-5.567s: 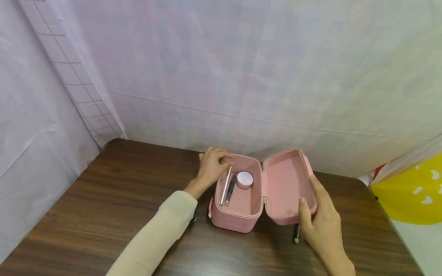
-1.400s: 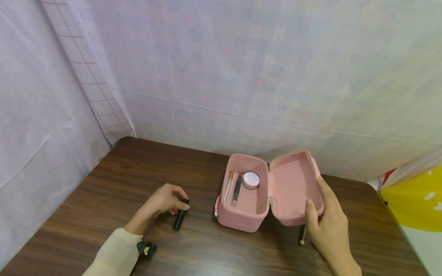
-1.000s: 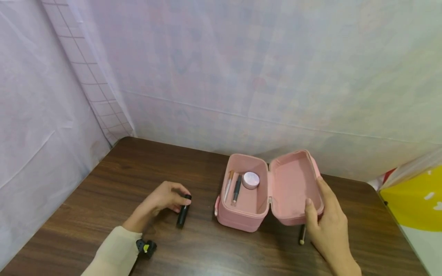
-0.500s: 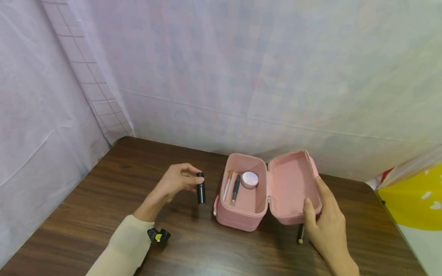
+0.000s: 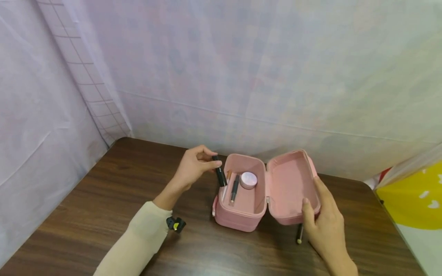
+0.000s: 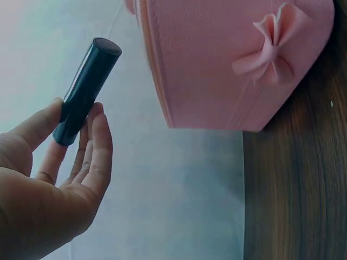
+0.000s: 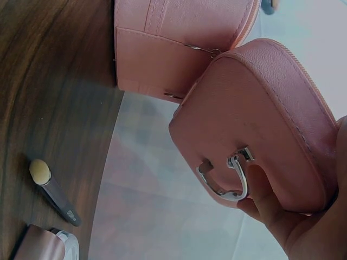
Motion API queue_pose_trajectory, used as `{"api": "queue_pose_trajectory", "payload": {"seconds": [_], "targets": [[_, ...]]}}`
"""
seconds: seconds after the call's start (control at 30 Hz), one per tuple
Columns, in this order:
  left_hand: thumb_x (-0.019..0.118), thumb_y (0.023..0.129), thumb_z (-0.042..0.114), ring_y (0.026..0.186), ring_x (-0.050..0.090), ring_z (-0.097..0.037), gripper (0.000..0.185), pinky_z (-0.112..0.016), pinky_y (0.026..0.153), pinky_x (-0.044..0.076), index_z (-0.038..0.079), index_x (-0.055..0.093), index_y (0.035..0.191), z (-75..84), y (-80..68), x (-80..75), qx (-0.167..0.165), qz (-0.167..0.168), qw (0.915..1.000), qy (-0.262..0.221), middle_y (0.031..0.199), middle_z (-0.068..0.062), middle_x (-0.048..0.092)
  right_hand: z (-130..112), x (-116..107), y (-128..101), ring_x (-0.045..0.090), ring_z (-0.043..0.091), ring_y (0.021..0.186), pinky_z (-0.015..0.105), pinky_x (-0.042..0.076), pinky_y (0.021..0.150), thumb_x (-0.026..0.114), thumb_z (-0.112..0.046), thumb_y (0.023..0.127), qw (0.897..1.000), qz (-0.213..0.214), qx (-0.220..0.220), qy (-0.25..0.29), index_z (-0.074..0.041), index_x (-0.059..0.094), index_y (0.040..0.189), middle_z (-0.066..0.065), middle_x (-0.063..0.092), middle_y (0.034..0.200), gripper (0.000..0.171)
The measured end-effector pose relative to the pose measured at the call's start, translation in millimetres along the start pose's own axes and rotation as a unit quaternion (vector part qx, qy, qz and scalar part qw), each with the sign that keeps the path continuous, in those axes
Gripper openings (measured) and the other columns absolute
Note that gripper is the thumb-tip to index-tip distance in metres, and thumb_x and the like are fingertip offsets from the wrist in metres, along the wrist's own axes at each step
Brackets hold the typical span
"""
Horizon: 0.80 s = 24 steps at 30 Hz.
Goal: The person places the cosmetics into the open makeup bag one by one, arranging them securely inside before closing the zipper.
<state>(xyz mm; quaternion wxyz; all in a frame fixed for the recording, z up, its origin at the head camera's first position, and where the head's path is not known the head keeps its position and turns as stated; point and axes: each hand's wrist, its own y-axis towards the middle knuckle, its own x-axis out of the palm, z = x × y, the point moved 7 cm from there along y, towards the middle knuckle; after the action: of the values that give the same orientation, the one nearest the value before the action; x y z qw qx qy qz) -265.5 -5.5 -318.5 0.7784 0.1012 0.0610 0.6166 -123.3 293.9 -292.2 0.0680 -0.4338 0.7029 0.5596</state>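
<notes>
black tube (image 5: pixel 219 176) pinched in left hand (image 5: pixel 193 168), over pink case (image 5: pixel 238 218) rim.

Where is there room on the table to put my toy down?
The widest bare patch of table lies left of the sleeve, out to the curtain. Another runs along the near edge, below the pink case. It is crowded beside the case's lid, where the right hand and a small applicator sit.

Right hand (image 7: pixel 303 227) holds pink case lid (image 7: pixel 260 119); applicator (image 7: pixel 53 190) on table (image 7: pixel 49 81)
</notes>
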Motion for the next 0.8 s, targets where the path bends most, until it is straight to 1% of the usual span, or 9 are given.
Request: {"api": "queue_pose_trajectory", "payload": {"seconds": [0.1,0.2,0.3,0.43,0.5,0.57,0.67,0.73,0.8], "targets": [[0.074,0.08,-0.004,0.072,0.066,-0.021,0.02,-0.041,0.068,0.056,-0.008,0.062,0.094,3.5,4.4,9.4,0.02,-0.003,0.9998,0.0,0.09,-0.018,0.067,-0.8,0.0,0.1,0.051,0.049,0.11,0.064,0.043,0.076,0.058,-0.005,0.085,1.0,0.0,-0.001,-0.002,-0.004,0.042,0.143,0.023,0.048,0.137,0.06],[0.076,0.078,-0.003,0.073,0.067,-0.02,0.017,-0.041,0.067,0.056,-0.005,0.062,0.089,5.7,7.9,17.9,0.031,-0.005,0.9994,0.016,0.089,-0.015,0.068,-2.0,0.1,0.2,0.052,0.049,0.109,0.065,0.043,0.075,0.058,-0.005,0.085,1.0,-0.001,-0.003,-0.002,-0.004,0.041,0.143,0.023,0.048,0.137,0.061],[0.078,0.076,0.0,0.074,0.067,-0.017,0.017,-0.034,0.064,0.056,0.0,0.064,0.085,7.1,11.6,24.4,0.045,-0.001,0.9966,0.07,0.087,-0.01,0.07,-3.0,0.4,0.2,0.052,0.049,0.108,0.065,0.044,0.074,0.058,-0.005,0.085,1.0,-0.001,-0.004,-0.003,-0.004,0.041,0.143,0.022,0.048,0.137,0.061],[0.08,0.076,0.005,0.075,0.068,-0.014,0.016,-0.027,0.062,0.054,0.006,0.066,0.083,9.2,15.3,32.4,0.074,0.001,0.9857,0.152,0.087,-0.005,0.071,-4.1,0.8,0.3,0.052,0.049,0.107,0.064,0.044,0.074,0.058,-0.004,0.085,1.0,-0.003,-0.005,-0.003,-0.003,0.041,0.143,0.022,0.047,0.137,0.061],[0.08,0.076,0.005,0.076,0.068,-0.014,0.016,-0.025,0.061,0.053,0.007,0.066,0.084,9.0,16.3,35.7,0.084,0.0,0.9806,0.177,0.088,-0.005,0.071,-4.6,1.2,0.4,0.053,0.049,0.107,0.064,0.045,0.073,0.058,-0.004,0.084,1.0,-0.003,-0.006,-0.002,-0.002,0.041,0.143,0.023,0.047,0.137,0.061],[0.08,0.077,0.004,0.076,0.069,-0.015,0.016,-0.024,0.06,0.053,0.007,0.066,0.084,7.9,17.2,38.9,0.092,0.0,0.9777,0.189,0.09,-0.007,0.071,-4.9,1.4,0.6,0.053,0.049,0.107,0.064,0.045,0.074,0.058,-0.003,0.084,1.0,-0.004,-0.006,-0.001,-0.002,0.041,0.143,0.023,0.047,0.137,0.061],[0.079,0.077,0.003,0.076,0.068,-0.015,0.016,-0.023,0.058,0.052,0.006,0.065,0.085,3.8,19.0,43.4,0.092,-0.002,0.9764,0.195,0.091,-0.008,0.07,-5.1,1.3,0.8,0.053,0.05,0.107,0.064,0.045,0.074,0.058,-0.003,0.084,1.0,-0.004,-0.005,-0.001,-0.002,0.041,0.143,0.023,0.047,0.137,0.061],[0.079,0.077,0.003,0.072,0.068,-0.015,0.016,-0.023,0.053,0.051,0.006,0.065,0.085,0.8,20.0,47.3,0.09,-0.009,0.9752,0.202,0.087,-0.009,0.07,-5.3,1.2,0.7,0.053,0.05,0.106,0.064,0.045,0.074,0.058,-0.003,0.084,1.0,-0.004,-0.005,-0.002,-0.002,0.041,0.143,0.023,0.047,0.137,0.061],[0.079,0.077,0.005,0.069,0.066,-0.013,0.016,-0.022,0.051,0.05,0.006,0.065,0.085,-1.9,20.8,51.5,0.088,-0.019,0.9721,0.217,0.085,-0.008,0.07,-5.7,1.3,0.1,0.053,0.05,0.105,0.065,0.045,0.073,0.058,-0.003,0.085,1.0,-0.003,-0.005,-0.003,-0.002,0.041,0.143,0.024,0.048,0.136,0.06]]}}
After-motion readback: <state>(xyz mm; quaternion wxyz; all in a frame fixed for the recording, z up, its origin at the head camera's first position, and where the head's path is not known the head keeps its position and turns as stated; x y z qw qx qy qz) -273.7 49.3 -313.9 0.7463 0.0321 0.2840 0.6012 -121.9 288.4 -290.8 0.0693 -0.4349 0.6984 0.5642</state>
